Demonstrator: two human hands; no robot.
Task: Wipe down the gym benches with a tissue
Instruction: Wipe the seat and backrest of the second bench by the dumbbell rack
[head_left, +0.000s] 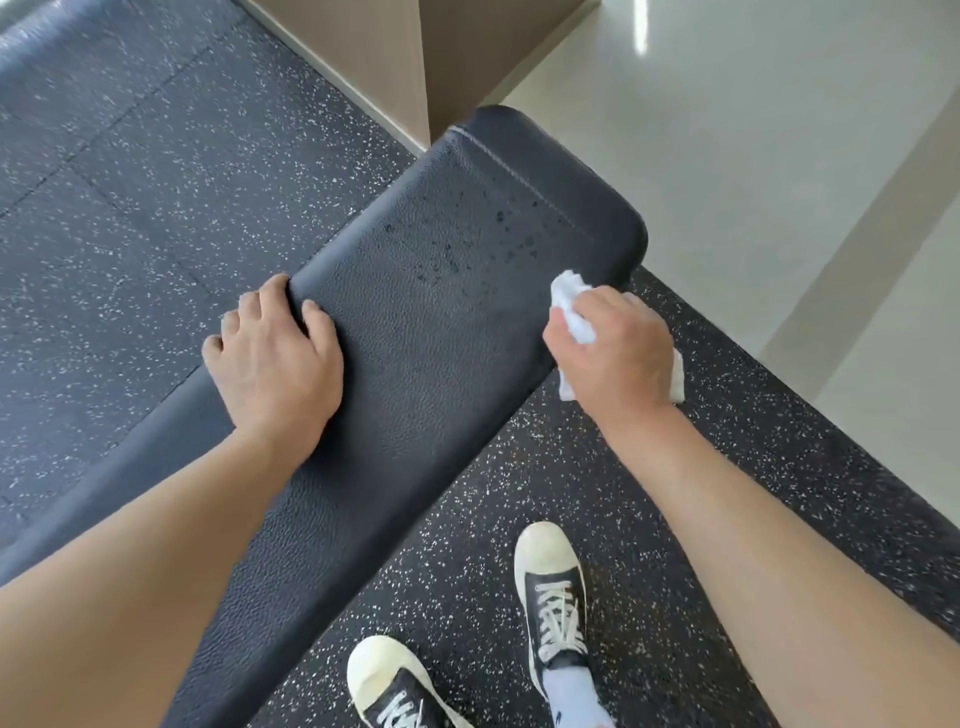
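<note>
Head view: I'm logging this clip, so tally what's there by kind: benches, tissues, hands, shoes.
Bench: 1
Tissue: 1
Hands: 2, left hand, right hand
Shoes: 2, left shoe, right shoe
Total: 6

No legible text, labels or numbers.

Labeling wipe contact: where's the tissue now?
Head view, right of centre: the tissue is bunched in the right hand, at the bench pad's right edge.
</note>
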